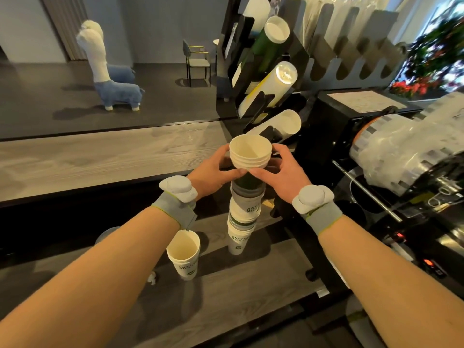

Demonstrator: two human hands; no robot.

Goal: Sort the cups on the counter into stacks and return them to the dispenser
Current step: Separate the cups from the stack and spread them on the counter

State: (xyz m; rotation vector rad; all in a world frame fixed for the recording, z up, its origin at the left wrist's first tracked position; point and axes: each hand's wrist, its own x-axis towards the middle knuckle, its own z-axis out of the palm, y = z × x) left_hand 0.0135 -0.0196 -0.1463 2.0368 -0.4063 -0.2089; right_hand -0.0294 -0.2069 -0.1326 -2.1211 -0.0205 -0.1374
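Over counter (100,151) | L hand (211,169) + R hand (283,172) fingers (233,173) clamp cup stack (244,212) | dispenser (298,56) w/ cups (277,30)

dispenser (263,79) close ahead, sealing machine (376,151) right

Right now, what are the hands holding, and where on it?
The tall stack of cups. The left hand and right hand pinch it on opposite sides near the top, just below the upper rims.
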